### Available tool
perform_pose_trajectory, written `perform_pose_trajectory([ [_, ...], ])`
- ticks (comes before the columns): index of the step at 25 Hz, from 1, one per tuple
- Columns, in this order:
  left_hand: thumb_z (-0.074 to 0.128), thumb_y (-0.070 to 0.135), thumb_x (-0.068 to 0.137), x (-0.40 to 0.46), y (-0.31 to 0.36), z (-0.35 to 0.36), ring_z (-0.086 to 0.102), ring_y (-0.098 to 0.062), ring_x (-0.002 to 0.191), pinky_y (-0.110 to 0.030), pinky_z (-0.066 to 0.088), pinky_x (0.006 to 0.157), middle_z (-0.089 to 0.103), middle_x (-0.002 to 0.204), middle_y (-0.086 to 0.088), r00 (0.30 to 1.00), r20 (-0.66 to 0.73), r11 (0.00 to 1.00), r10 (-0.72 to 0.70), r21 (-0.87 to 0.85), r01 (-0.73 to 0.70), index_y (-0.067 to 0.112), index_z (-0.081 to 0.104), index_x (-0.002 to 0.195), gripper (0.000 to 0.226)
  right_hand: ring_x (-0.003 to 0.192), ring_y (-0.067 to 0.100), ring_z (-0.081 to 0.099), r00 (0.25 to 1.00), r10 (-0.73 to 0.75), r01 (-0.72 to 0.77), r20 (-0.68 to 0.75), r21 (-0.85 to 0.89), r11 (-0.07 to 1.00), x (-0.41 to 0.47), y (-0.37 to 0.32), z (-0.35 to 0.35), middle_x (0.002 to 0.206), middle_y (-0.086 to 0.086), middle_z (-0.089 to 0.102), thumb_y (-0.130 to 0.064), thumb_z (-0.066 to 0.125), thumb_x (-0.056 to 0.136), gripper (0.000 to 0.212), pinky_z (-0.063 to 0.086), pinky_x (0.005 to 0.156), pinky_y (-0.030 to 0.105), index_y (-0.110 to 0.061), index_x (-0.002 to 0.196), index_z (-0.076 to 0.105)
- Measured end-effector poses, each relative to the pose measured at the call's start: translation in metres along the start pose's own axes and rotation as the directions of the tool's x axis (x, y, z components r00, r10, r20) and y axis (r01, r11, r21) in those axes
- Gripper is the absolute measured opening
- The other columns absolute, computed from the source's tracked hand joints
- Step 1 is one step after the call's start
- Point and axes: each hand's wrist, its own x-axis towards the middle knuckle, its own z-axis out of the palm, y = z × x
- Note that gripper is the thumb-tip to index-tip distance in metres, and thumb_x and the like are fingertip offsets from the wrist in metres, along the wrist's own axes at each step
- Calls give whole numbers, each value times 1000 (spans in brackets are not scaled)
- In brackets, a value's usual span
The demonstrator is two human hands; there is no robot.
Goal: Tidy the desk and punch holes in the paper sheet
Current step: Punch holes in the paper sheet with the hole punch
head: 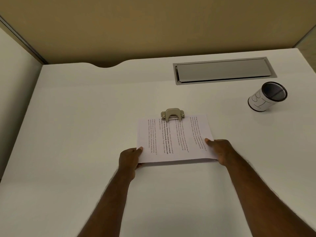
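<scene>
Head view: paper sheet held at both near corners, left hand and right hand with thumbs on top, fingers pinching beneath. Far edge, away from the fingers, sits in the hole punch slot on the counter, likely squaring it for punching.

It looks like an office: a white worktop with tan divider walls, a cable flap and a pen cup.
</scene>
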Motion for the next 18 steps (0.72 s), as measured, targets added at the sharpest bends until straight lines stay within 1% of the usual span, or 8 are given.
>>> perform_pose_trajectory([
  [2,65,15,88,2,-2,-1,65,-25,83,-30,54,55,70,91,-11,999,-12,999,35,25,-35,7,66,80,12,101,38,58,999,-39,39,8,-23,999,2,1,0,116,23,64,-27,67,86,39,48,93,46,8,103,63],
  [4,64,15,89,3,-5,-3,64,-22,81,-28,53,54,69,88,-8,998,-25,997,54,49,-52,8,66,80,12,99,38,59,998,-63,64,25,-34,997,3,4,1,114,24,65,-26,66,87,39,49,89,43,9,103,63],
  [6,62,16,90,3,-9,-5,63,-24,85,-34,57,65,68,91,-9,998,-28,996,53,76,-50,8,65,81,13,91,34,58,997,-68,69,41,-29,997,3,7,1,113,25,66,-26,65,87,38,46,81,38,9,102,63],
  [8,61,17,91,2,-14,-6,62,-27,88,-39,58,75,68,93,-11,998,-26,993,55,103,-52,7,65,83,13,94,36,61,997,-65,66,51,-18,998,2,10,2,112,25,66,-25,64,88,38,49,84,40,10,103,63],
  [10,60,17,91,-1,-22,-9,62,-27,88,-41,56,78,68,94,-12,998,-24,991,62,122,-59,7,65,83,14,100,40,62,996,-66,68,66,-24,997,-2,13,2,112,25,67,-24,63,89,37,50,92,45,10,104,63],
  [11,59,17,91,-3,-27,-11,62,-28,88,-42,56,79,69,95,-13,998,-26,989,66,135,-62,8,65,83,14,101,40,62,995,-69,72,74,-35,997,-4,17,2,111,25,67,-24,62,89,36,50,93,46,9,104,63],
  [15,58,20,92,-14,-52,-22,63,-35,94,-53,54,87,70,94,-12,995,-31,972,99,215,-90,8,66,85,16,90,32,65,988,-122,126,91,-44,991,-25,41,-2,110,20,69,-24,58,92,26,54,85,41,0,100,66],
  [18,57,21,92,-24,-68,-28,63,-36,91,-50,53,82,71,92,-13,990,-13,965,140,226,-133,7,66,84,19,92,32,67,989,-139,140,46,-16,990,-43,57,-8,105,17,71,-27,58,92,24,54,89,47,-4,90,67],
])
